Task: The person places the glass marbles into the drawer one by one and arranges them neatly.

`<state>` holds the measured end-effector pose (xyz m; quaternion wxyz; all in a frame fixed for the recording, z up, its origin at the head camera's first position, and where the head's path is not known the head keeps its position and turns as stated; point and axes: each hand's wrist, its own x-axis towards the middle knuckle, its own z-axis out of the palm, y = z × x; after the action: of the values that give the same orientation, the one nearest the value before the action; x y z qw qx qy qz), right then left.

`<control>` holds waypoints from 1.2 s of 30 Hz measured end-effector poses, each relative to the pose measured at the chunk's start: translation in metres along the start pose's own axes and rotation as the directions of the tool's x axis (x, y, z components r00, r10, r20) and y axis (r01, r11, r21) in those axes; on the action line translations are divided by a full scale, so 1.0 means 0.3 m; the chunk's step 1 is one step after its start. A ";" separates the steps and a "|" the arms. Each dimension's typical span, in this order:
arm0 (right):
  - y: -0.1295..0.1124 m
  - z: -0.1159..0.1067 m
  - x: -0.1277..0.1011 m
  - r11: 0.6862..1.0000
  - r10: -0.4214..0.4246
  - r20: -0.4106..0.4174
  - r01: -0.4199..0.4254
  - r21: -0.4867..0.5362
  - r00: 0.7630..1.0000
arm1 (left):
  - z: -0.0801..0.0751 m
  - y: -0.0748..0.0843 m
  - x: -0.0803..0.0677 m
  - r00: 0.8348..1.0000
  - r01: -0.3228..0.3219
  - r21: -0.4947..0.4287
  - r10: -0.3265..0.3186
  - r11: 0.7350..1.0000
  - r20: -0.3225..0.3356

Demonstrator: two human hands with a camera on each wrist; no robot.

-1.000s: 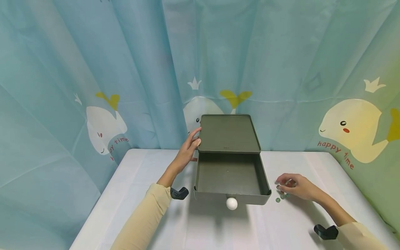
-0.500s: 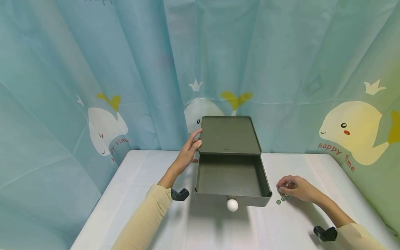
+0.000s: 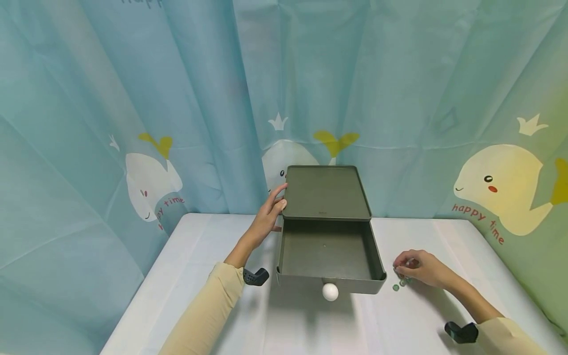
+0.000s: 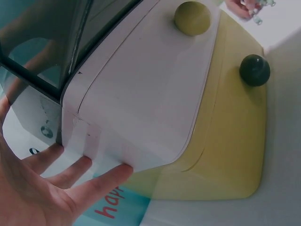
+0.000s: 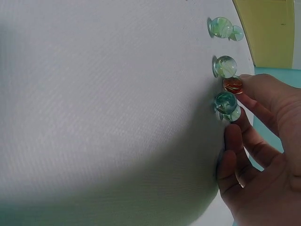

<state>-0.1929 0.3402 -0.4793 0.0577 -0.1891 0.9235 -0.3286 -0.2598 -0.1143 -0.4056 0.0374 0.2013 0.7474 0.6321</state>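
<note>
Several green glass marbles (image 5: 221,27) lie near the right hand (image 3: 421,267), fingers apparently pinching a red marble (image 5: 233,85); left hand (image 3: 263,223), fingers extended, touches the drawer box (image 3: 327,192).

Marbles visible: five greenish marbles (image 5: 225,102), one red marble (image 5: 233,85). Drawer knobs (image 3: 330,292), three; printed whales (image 3: 510,172), three. One left hand (image 3: 263,221), one right hand (image 3: 422,267).

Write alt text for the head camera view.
A person's right hand is down at small green marbles on a white table, while the left hand touches the left side of a drawer unit whose olive drawer, with a white knob, is pulled open. Behind hangs a blue-green curtain printed with whales.
</note>
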 end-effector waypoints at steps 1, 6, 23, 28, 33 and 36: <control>0.001 0.001 0.001 1.000 0.004 -0.002 -0.004 -0.003 1.000 | 0.000 0.000 0.000 1.000 0.001 0.001 -0.001 1.000 -0.001; 0.009 0.003 0.005 1.000 -0.005 -0.014 0.005 -0.028 1.000 | 0.001 -0.003 0.002 1.000 -0.001 -0.009 0.001 1.000 -0.004; -0.025 -0.026 0.012 0.992 -0.125 0.079 0.125 0.000 0.989 | 0.004 -0.009 0.001 1.000 -0.008 -0.025 0.008 1.000 -0.001; -0.057 -0.060 0.017 0.980 -0.193 0.095 0.196 -0.029 0.977 | 0.006 -0.010 -0.001 1.000 -0.005 -0.024 0.005 1.000 0.005; -0.114 -0.130 0.027 0.961 -0.262 0.051 0.265 -0.081 0.964 | 0.005 -0.006 -0.001 1.000 -0.006 -0.023 0.006 1.000 0.002; -0.157 -0.181 0.031 0.961 -0.254 0.024 0.255 -0.107 0.967 | 0.005 -0.003 -0.001 1.000 -0.005 -0.021 0.005 1.000 0.002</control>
<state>-0.1994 0.3346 -0.4073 0.0093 -0.3108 0.9078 -0.2813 -0.2594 -0.1130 -0.4070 0.0386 0.2034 0.7400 0.6399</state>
